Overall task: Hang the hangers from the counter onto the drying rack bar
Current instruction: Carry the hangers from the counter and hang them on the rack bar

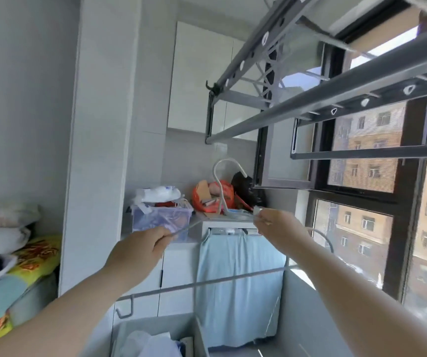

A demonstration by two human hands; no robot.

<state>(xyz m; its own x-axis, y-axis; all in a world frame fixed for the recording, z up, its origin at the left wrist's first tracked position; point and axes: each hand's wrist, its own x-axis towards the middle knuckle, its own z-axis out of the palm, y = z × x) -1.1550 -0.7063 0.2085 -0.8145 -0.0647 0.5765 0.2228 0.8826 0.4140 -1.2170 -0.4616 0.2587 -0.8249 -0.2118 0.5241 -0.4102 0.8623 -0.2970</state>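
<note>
The fingers of the left hand [140, 244] are pinched shut on a thin grey wire hanger [189, 226], at the end of a rod that runs up and right from the fingertips. The right hand [275, 224] is also closed, its fingertips nipping something small and pale just at the counter [230, 219] edge; this is probably the other end of the same hanger, though the blur there keeps me from being sure. Both hands hold at counter height, in front of its near edge.

Taking the counter as the landmark: on it sit a clear plastic box [162, 217] to the left, an orange bag [213, 198] behind, and a white curved hose [224, 176] arching up from the middle. A pale blue cloth [238, 279] hangs down below its front. Nearer the person than the counter, a low grey rail [207, 282] crosses the view (it has a hook at its left end).

The drying rack bar [323, 97] is high above the counter, running up to the right, with a row of hanging holes along its underside. No hanger hangs from it in the part that shows.

So the task looks barely begun: one hanger is in hand and lifted off the counter, none is hung. What remains is raising it to the bar, hooking it on, and returning for any others, which I cannot make out among the clutter.
</note>
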